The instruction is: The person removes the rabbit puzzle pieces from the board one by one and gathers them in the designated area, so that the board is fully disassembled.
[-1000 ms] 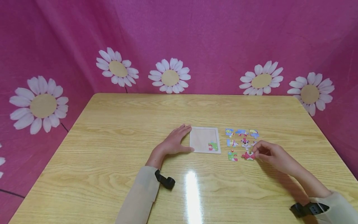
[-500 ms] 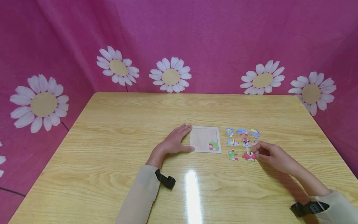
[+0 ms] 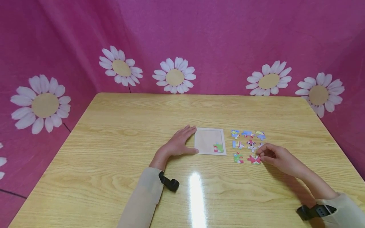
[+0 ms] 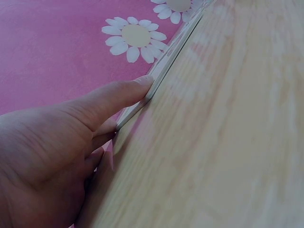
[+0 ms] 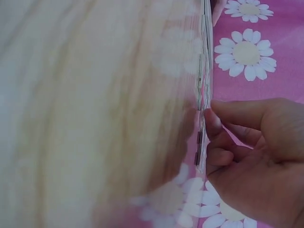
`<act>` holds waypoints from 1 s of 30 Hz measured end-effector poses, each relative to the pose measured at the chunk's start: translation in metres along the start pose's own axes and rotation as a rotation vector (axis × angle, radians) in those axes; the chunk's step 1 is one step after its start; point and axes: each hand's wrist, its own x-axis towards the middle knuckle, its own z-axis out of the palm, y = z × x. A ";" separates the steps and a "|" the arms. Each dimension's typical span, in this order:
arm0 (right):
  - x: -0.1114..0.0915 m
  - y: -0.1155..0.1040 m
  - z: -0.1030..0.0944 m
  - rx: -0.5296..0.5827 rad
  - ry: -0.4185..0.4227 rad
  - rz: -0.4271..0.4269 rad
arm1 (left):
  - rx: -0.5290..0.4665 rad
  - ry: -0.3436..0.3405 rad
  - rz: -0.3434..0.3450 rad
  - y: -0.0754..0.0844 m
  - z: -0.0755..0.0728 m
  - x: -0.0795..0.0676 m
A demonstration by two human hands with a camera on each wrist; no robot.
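My left hand (image 3: 179, 143) lies along the left side of a square wooden puzzle tray (image 3: 206, 129), fingertips at its far corner and thumb at its near corner. In the left wrist view the thumb (image 4: 121, 94) rests on the tray's edge. One green corner piece (image 3: 219, 148) lies inside, at the tray's near right. My right hand (image 3: 280, 160) pinches the right edge of a pink jigsaw piece (image 3: 253, 159) between thumb and fingertips, low over the table. A green piece (image 3: 238, 158) lies left of it, a fox-face piece (image 3: 251, 145) behind it.
More jigsaw pieces lie right of the tray, including a blue striped piece (image 3: 237, 144) and a back row with a blue piece (image 3: 248, 134). One piece is partly hidden behind the right fingers. The wooden table (image 3: 114, 133) meets a pink flowered curtain (image 3: 216, 47).
The pink piece has shifted very slightly toward me with the right fingertips at its edge. The left hand and tray hold their place; the head view has tilted a little.
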 end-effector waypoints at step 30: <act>0.087 -0.058 0.047 0.010 -0.172 -0.055 | 0.015 -0.001 0.013 -0.001 0.000 0.002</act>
